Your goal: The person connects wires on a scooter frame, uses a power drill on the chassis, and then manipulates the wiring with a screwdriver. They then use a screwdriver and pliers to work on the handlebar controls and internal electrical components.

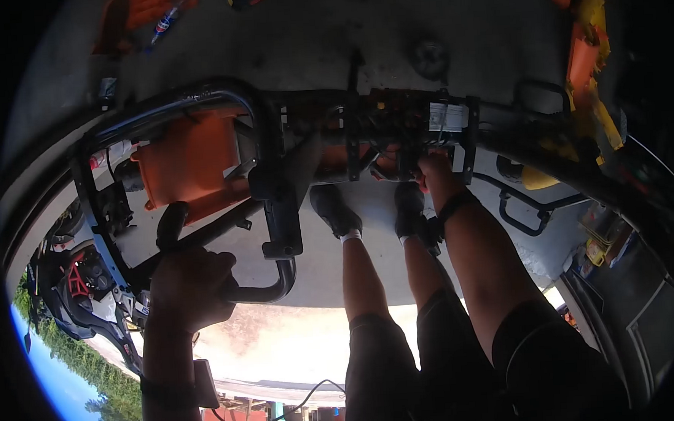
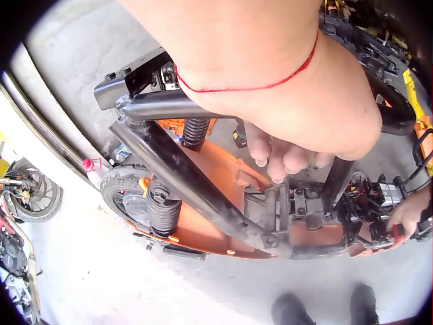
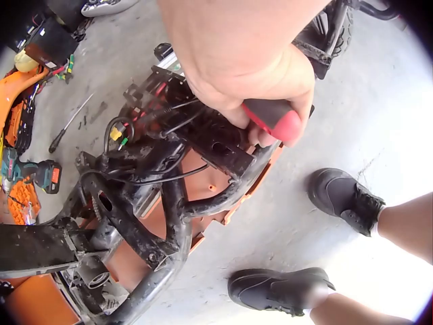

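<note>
A black tubular scooter frame (image 1: 274, 206) stands before me, with orange body panels (image 1: 189, 161) set in it. My left hand (image 1: 192, 287) holds the bent frame tube at the left end; in the left wrist view its fingers (image 2: 277, 159) hang curled over the far side of the tube (image 2: 162, 107). Farther right, my right hand (image 1: 439, 173) grips a tool by its red-and-black handle (image 3: 274, 118), low at the frame beside wiring and a black bracket (image 3: 220, 149). The tool's working end is hidden under the hand.
A tire (image 2: 122, 193) and a spring shock absorber (image 2: 162, 210) sit at the frame's left end. On the floor beyond lie a screwdriver (image 3: 67, 125), a teal cordless drill (image 3: 30, 170) and orange parts (image 3: 24, 200). My shoes (image 3: 345, 200) stand close to the frame.
</note>
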### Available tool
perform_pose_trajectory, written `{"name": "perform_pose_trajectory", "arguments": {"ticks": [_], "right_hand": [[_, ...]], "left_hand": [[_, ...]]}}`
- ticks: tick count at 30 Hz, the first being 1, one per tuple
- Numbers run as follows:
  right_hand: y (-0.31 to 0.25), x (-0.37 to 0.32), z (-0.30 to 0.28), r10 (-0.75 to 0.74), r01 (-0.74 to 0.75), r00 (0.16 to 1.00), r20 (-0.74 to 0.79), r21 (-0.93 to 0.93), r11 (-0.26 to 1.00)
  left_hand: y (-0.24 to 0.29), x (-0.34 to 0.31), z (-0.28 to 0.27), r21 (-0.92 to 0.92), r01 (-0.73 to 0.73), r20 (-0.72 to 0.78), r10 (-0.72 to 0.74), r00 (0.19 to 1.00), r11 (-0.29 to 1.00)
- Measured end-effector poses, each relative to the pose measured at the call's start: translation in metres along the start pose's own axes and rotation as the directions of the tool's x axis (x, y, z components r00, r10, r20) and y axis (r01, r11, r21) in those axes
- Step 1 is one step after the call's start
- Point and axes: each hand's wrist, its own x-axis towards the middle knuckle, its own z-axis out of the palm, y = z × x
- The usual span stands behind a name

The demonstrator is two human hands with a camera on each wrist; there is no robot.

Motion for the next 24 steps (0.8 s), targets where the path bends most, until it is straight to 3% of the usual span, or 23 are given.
{"name": "perform_pose_trajectory", "arguments": {"ticks": [3,5,6,18,20,24], "right_hand": [[-0.001,-0.005,-0.004,-0.054,0.054,0.997,-0.059,0.01,0.998],[-0.012,-0.006,-0.012,0.084,-0.071,0.992,0.093,-0.136,0.988],[-0.014,-0.009,-0.012,0.083,-0.071,0.992,0.09,-0.132,0.989],[0.02,0.037,-0.012,0.119,-0.132,0.983,0.143,0.085,0.988],[0.019,0.03,-0.017,0.051,-0.113,0.965,0.258,0.23,0.967],[0.008,0.023,-0.021,0.07,-0.118,0.967,0.246,0.187,0.975]], "left_hand": [[0.003,0.0,-0.001,0.014,0.006,0.014,-0.007,1.0,1.0],[0.003,0.0,0.003,0.018,0.005,0.028,-0.006,1.0,1.0],[0.001,-0.003,0.006,0.014,0.003,-0.004,-0.003,1.0,1.0],[-0.003,-0.01,0.017,-0.02,0.015,-0.003,-0.015,1.0,1.0],[-0.001,-0.008,0.016,-0.04,0.048,-0.033,-0.049,0.998,0.998],[-0.002,-0.01,0.014,-0.053,0.066,0.024,-0.065,0.998,0.996]]}}
